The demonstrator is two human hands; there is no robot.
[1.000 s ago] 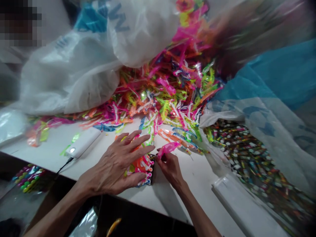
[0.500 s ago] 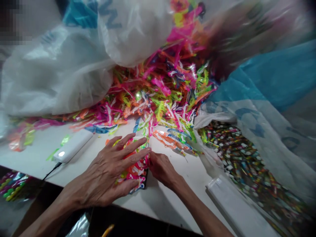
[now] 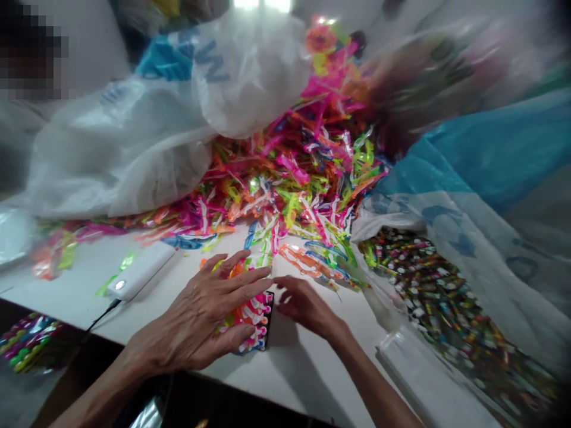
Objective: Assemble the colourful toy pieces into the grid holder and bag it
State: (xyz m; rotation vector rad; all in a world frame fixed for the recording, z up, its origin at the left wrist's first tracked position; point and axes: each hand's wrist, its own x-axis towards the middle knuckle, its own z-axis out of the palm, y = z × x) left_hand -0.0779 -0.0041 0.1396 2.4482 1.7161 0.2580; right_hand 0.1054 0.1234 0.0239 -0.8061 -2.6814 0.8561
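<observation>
My left hand point(image 3: 209, 303) lies with fingers stretched out over a row of small bright plastic pieces point(image 3: 256, 318) in pink, orange, white and green. These pieces rest along a dark-edged strip or tray point(image 3: 269, 321), mostly hidden beneath that hand. Just right of the strip is my right hand point(image 3: 303, 303), fingers apart and slightly bent, with nothing visible in them. Beyond both hands, more loose coloured plastic pieces point(image 3: 307, 264) lie on the white table point(image 3: 303, 362).
A big heap of coloured pieces point(image 3: 289, 172) spills from white plastic bags point(image 3: 125, 160) at the back. A bag of small multicoloured sticks point(image 3: 437, 291) lies right, beside a long white box point(image 3: 428, 374). A white device with a cable point(image 3: 143, 270) sits left.
My right hand has drawn back from the strip's edge and its fingers have spread. My left hand stays over the pieces. The whole view has shifted slightly.
</observation>
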